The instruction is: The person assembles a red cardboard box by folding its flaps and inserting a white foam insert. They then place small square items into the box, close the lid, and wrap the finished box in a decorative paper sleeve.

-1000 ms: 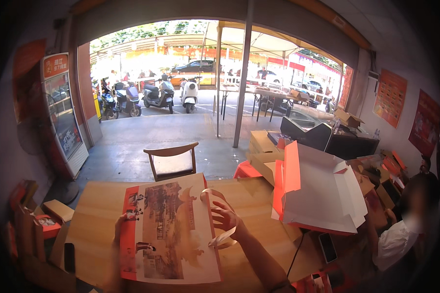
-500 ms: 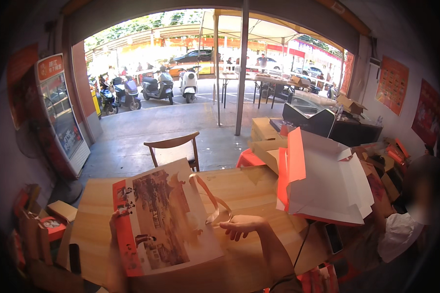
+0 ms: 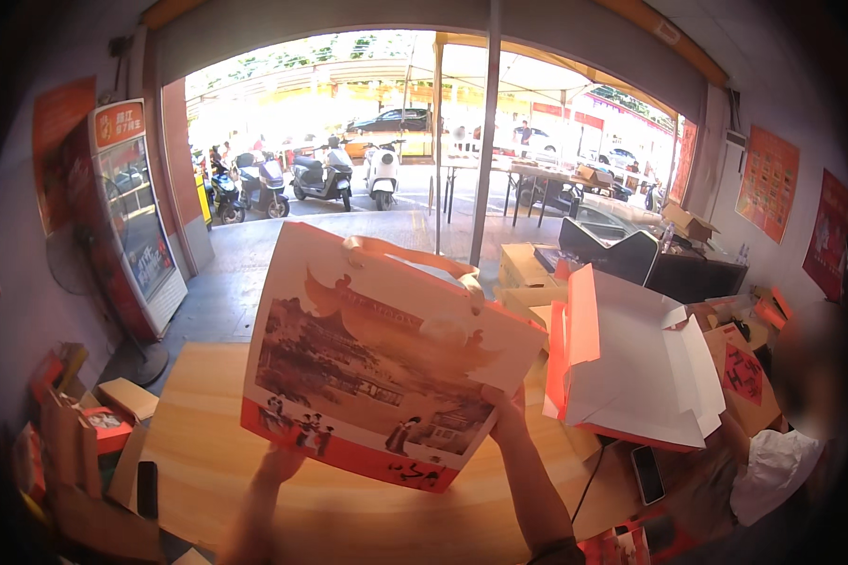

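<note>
A paper gift bag [image 3: 377, 363] is held up above the wooden table [image 3: 193, 443], tilted, its printed broad side facing me. The print shows a brown pavilion scene over a red lower band with small figures. A pale ribbon handle [image 3: 410, 252] arches along its top edge. My left hand [image 3: 285, 463] grips the lower left edge, its fingers mostly hidden by the bag. At the lower right side, my right hand [image 3: 507, 416] is closed on the edge, its fingers partly out of sight.
A large opened red-and-white carton [image 3: 636, 363] rests at the table's right, with a phone [image 3: 647, 474] near it. A dark flat object [image 3: 148, 488] lies at left. Boxes [image 3: 127, 398] crowd the left side. A person in white [image 3: 777, 471] is at far right.
The bag has been raised and turned upright, its red band now at the bottom. My right hand has moved from beside the ribbon handle to the bag's right edge. The chair is now hidden.
</note>
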A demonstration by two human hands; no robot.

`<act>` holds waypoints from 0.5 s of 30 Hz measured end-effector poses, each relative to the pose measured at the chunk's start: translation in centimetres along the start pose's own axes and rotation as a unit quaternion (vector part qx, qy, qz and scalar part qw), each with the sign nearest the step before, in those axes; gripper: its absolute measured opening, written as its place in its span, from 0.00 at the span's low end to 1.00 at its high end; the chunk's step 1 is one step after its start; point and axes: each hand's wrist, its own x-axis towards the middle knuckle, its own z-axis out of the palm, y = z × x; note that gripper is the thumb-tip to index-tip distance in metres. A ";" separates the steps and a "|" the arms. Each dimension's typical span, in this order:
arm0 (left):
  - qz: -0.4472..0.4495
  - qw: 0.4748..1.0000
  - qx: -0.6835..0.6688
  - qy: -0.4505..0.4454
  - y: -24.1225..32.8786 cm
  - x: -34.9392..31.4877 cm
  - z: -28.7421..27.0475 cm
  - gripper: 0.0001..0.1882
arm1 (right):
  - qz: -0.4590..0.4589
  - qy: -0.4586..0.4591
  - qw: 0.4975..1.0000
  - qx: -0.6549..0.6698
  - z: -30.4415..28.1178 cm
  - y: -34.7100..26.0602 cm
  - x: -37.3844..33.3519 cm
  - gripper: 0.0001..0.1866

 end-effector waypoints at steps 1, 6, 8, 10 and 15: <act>0.005 1.000 -0.019 0.000 0.0 -0.1 -1.2 0.43 | -0.004 0.027 0.999 -0.026 0.7 -1.2 -0.2 0.28; 0.055 0.994 0.079 -0.055 10.9 2.9 7.4 0.56 | -0.043 -0.023 0.993 -0.104 -0.6 -3.2 0.5 0.34; 0.030 0.980 0.179 -0.083 11.4 2.8 8.6 0.61 | -0.050 -0.052 0.990 -0.124 -0.6 -3.2 0.4 0.36; 0.065 0.962 0.261 -0.045 11.2 2.3 10.3 0.60 | -0.056 -0.069 0.989 -0.115 0.2 -3.3 -0.2 0.38; 0.000 0.965 0.261 -0.016 10.6 1.0 8.3 0.47 | -0.075 -0.181 0.966 -0.167 -2.3 -2.8 -0.8 0.43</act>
